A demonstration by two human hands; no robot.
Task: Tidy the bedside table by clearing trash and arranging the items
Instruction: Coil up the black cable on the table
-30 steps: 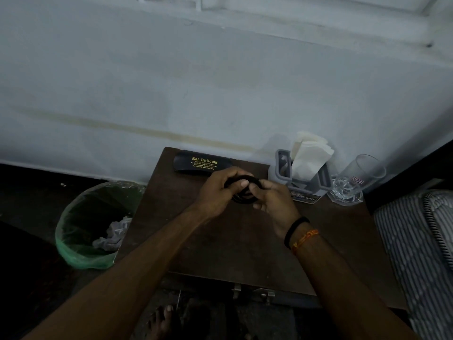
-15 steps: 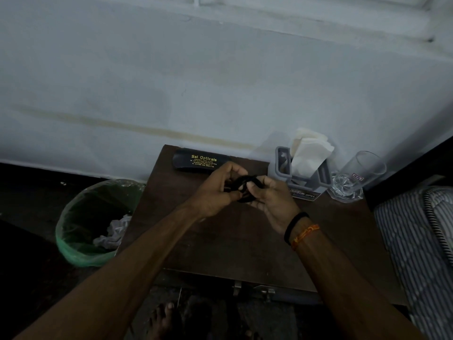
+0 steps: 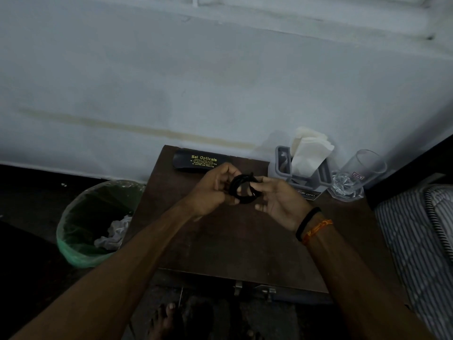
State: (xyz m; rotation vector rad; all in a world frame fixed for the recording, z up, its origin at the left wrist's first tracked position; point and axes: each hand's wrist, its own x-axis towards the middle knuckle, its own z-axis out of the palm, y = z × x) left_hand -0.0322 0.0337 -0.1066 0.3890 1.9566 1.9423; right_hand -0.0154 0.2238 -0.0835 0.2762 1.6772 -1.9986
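Coiling is the step in hand: left hand [image 3: 210, 190] and right hand [image 3: 279, 202] both pinch the black cable coil [image 3: 244, 191] above the surface [image 3: 232, 241]; next, probably secure the loose end and lay it down neatly.

A pale wall [image 3: 220, 82] with a yellow stain is seen behind the dark brown bench [image 3: 232, 241]. A striped bed [image 3: 416, 241] is placed beside it. The room is dimly lit.

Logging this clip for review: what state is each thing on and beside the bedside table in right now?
Cable: coiled, held above the table by both hands.
Left hand: grip shut on the cable.
Right hand: grip shut on the cable.
Glasses case: closed, lying flat.
Napkin holder: upright, napkins in it.
Glass: empty, tilted.
Bin: lined, crumpled paper inside.
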